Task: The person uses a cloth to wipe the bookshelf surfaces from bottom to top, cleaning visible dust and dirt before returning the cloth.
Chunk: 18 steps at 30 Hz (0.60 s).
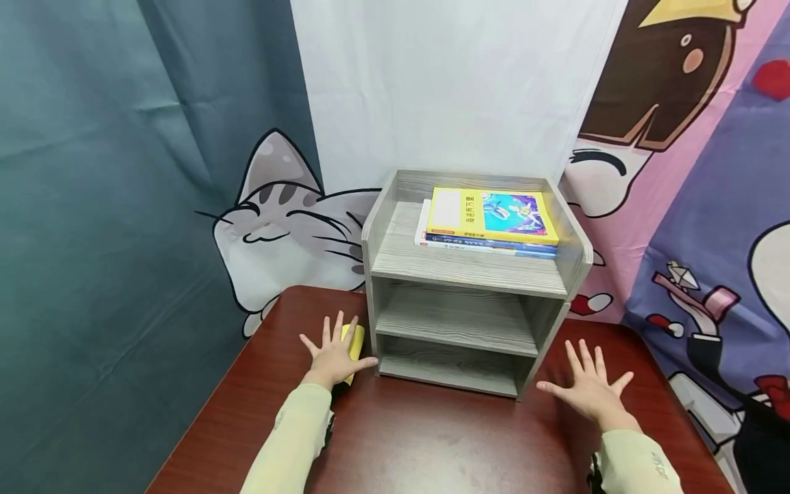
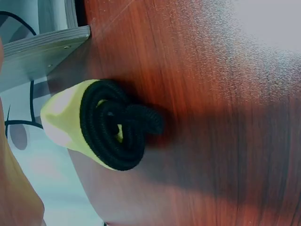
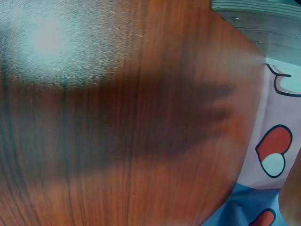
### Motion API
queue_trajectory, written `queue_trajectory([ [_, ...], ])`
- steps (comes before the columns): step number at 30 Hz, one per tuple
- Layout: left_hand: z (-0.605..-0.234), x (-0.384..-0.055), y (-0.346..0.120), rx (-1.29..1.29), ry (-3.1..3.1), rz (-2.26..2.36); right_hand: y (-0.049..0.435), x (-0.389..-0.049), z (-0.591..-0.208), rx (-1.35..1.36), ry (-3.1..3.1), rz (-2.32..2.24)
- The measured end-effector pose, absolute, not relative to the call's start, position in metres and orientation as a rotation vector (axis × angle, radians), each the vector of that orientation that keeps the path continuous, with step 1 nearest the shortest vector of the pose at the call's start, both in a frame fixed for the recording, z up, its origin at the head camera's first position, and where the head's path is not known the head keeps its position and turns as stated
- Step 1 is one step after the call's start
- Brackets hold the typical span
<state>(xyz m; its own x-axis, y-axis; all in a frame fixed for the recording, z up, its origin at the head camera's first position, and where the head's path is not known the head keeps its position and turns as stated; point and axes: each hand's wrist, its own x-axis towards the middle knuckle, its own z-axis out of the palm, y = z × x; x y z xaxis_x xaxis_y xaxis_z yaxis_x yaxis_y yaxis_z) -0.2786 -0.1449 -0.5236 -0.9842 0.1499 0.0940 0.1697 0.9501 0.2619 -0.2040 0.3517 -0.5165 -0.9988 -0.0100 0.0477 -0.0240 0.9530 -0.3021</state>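
My left hand (image 1: 334,358) is held over the table with its fingers spread, overlapping a yellow roll (image 1: 356,342) in the head view. From the left wrist the roll (image 2: 66,113) lies on the tabletop, its coiled black ribbed edge (image 2: 89,125) facing the camera. Only a bit of the hand shows at that view's left border. To the right of the grey wooden shelf (image 1: 470,274), my right hand (image 1: 591,394) also has spread fingers and holds nothing. Its shadow falls on the wood in the right wrist view.
On the shelf's top level lies a stack of several books, a yellow one (image 1: 459,213) uppermost. Two lower compartments face me. The dark red-brown table (image 1: 432,439) has rounded far corners. Cartoon-printed curtains (image 1: 685,226) hang behind it, a plain teal curtain (image 1: 111,240) at left.
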Motion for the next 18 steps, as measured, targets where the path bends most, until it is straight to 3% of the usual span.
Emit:
queue_trajectory([
  [9, -0.519, -0.278, -0.151, -0.223, -3.052, -0.431, 0.343, -0.211, -0.478, 0.084, -2.942, 0.773],
  [18, -0.525, -0.279, -0.167, -0.102, -3.127, -0.628, 0.321, -0.21, -0.365, 0.462, -2.683, 1.415],
])
